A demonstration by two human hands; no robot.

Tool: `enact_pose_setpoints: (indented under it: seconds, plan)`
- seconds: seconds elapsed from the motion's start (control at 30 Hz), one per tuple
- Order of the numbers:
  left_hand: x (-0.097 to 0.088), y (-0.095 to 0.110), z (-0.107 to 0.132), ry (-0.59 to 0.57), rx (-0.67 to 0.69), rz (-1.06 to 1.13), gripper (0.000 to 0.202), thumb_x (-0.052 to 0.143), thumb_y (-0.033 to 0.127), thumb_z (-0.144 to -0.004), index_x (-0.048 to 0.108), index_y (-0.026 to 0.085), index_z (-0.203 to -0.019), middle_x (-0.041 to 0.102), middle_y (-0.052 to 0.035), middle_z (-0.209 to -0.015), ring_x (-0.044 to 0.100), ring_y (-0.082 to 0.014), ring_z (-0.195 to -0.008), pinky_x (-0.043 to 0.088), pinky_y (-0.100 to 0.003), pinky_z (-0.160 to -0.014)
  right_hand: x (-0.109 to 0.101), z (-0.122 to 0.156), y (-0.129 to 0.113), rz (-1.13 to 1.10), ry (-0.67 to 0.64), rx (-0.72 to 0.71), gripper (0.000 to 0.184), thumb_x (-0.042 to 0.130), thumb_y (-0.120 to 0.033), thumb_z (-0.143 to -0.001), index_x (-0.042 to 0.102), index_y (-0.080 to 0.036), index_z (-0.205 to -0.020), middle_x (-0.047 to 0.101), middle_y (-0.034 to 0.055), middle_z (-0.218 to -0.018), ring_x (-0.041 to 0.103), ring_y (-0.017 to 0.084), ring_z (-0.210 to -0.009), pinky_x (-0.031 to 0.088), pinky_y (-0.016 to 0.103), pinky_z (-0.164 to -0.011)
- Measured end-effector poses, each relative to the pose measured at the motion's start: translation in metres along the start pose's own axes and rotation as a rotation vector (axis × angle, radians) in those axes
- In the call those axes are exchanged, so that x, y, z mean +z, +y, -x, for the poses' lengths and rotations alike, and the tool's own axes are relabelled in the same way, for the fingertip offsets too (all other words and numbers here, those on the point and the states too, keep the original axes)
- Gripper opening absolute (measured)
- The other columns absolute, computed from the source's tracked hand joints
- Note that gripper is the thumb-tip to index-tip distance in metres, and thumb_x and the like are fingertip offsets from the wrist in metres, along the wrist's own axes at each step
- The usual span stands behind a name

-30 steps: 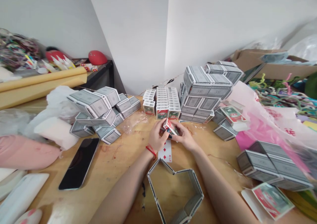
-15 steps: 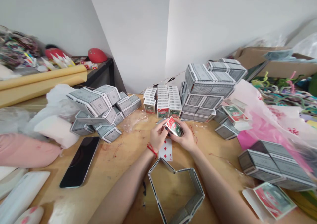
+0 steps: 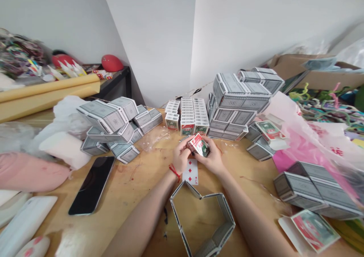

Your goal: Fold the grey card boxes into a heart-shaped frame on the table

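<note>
A red and green box of playing cards point(image 3: 200, 146) is held between both hands over the middle of the table. My left hand point(image 3: 181, 155) has its fingers closed on the box's left end. Its right side sits in the grip of my right hand point(image 3: 212, 156). Below the hands a three of diamonds point(image 3: 190, 172) lies face up. Nearer to me, between my forearms, stands a heart-shaped frame of folded cards point(image 3: 175, 207), grey-backed. Whatever lies just behind the box is mostly hidden by the hands.
Rows of boxed card decks point(image 3: 187, 115) stand at the back. Folded-card blocks are stacked at left point(image 3: 106, 115) and right point(image 3: 236, 97). A phone point(image 3: 92, 187) lies to the left. Opened card boxes point(image 3: 315, 228) and a pink plastic bag point(image 3: 309, 132) are on the right.
The card box has turned slightly in my hands, and the left fingers have shifted a little on it. Everything else looks the same.
</note>
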State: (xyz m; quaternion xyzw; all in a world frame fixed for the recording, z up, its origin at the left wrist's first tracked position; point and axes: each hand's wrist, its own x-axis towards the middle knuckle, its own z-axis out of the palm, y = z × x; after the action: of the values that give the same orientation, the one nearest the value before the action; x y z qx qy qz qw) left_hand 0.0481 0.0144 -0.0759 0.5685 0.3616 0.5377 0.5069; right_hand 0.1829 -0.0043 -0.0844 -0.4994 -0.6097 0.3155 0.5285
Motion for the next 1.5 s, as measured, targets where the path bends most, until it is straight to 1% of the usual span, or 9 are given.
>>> enact_pose_setpoints:
  seconds: [0.07,0.2,0.33,0.4,0.5,0.7,1.07,1.3,1.5]
  plan:
    - [-0.001,0.000,0.000,-0.040,0.021,0.007,0.041,0.044,0.014,-0.073,0.059,0.017,-0.112,0.060,-0.0069,-0.116,0.057,-0.0205,-0.103,0.046,-0.034,-0.089,-0.001,-0.001,0.000,0.000,0.010,0.010,0.058,0.067,-0.021,-0.060,0.047,-0.023,-0.115,0.057,0.0068,-0.111,0.055,0.024,-0.100,0.043,0.038,-0.088]
    - [-0.001,-0.001,0.000,-0.034,0.017,0.008,0.037,0.049,0.021,-0.077,0.056,0.017,-0.114,0.060,-0.0081,-0.116,0.057,-0.0207,-0.101,0.047,-0.033,-0.086,-0.003,-0.002,0.000,-0.038,-0.011,0.025,0.057,0.068,-0.024,-0.062,0.048,-0.023,-0.115,0.056,0.0071,-0.114,0.054,0.024,-0.102,0.042,0.038,-0.089]
    - [0.002,-0.003,-0.002,0.029,-0.049,0.003,0.032,0.054,0.028,-0.078,0.057,0.017,-0.108,0.064,-0.0062,-0.091,0.059,-0.0150,-0.078,0.048,-0.027,-0.070,-0.004,-0.002,0.003,-0.141,-0.034,0.067,0.056,0.067,-0.024,-0.064,0.047,-0.023,-0.116,0.054,0.0068,-0.117,0.053,0.023,-0.103,0.041,0.038,-0.090]
    - [0.003,-0.004,-0.003,0.089,-0.077,0.025,0.028,0.059,0.029,-0.075,0.055,0.016,-0.100,0.060,-0.0025,-0.078,0.056,-0.0120,-0.069,0.046,-0.024,-0.064,-0.005,-0.002,0.005,-0.173,-0.030,0.086,0.056,0.067,-0.024,-0.064,0.047,-0.023,-0.116,0.054,0.0064,-0.117,0.053,0.023,-0.102,0.042,0.038,-0.089]
    - [0.005,-0.005,-0.005,0.142,-0.098,0.070,0.023,0.063,0.030,-0.072,0.051,0.017,-0.086,0.055,0.0007,-0.074,0.053,-0.0096,-0.065,0.044,-0.022,-0.061,-0.005,-0.002,0.005,-0.184,-0.027,0.106,0.055,0.067,-0.025,-0.064,0.047,-0.023,-0.115,0.055,0.0060,-0.114,0.054,0.023,-0.100,0.043,0.038,-0.088]
    - [0.001,-0.004,-0.007,0.032,-0.156,0.030,0.023,0.058,0.036,-0.075,0.047,0.017,-0.070,0.049,0.0028,-0.062,0.047,-0.0092,-0.056,0.039,-0.021,-0.053,-0.005,-0.003,0.004,-0.164,-0.016,0.128,0.053,0.067,-0.027,-0.065,0.047,-0.024,-0.114,0.056,0.0053,-0.109,0.055,0.023,-0.096,0.044,0.039,-0.086]
    - [-0.004,-0.003,-0.012,-0.030,-0.090,-0.017,0.020,0.055,0.035,-0.078,0.051,0.017,-0.071,0.050,0.0022,-0.064,0.047,-0.0101,-0.056,0.040,-0.022,-0.054,-0.007,-0.006,0.012,-0.250,-0.042,0.213,0.052,0.068,-0.033,-0.065,0.051,-0.023,-0.114,0.059,0.0056,-0.108,0.057,0.024,-0.092,0.051,0.037,-0.074]
    - [-0.007,-0.003,-0.011,-0.024,-0.041,-0.046,0.018,0.055,0.033,-0.079,0.053,0.017,-0.071,0.053,0.0004,-0.067,0.051,-0.0121,-0.062,0.043,-0.025,-0.060,-0.010,-0.007,-0.001,-0.435,-0.122,0.296,0.048,0.063,-0.039,-0.071,0.054,-0.021,-0.114,0.059,0.0077,-0.110,0.059,0.025,-0.090,0.054,0.039,-0.071]
    - [-0.006,-0.002,-0.011,-0.011,-0.031,-0.023,0.018,0.055,0.033,-0.078,0.053,0.017,-0.070,0.054,-0.0001,-0.069,0.052,-0.0118,-0.062,0.043,-0.025,-0.062,-0.016,-0.007,-0.002,-0.584,-0.143,0.361,0.042,0.061,-0.043,-0.070,0.060,-0.019,-0.104,0.066,0.0070,-0.089,0.061,0.021,-0.072,0.056,0.036,-0.058]
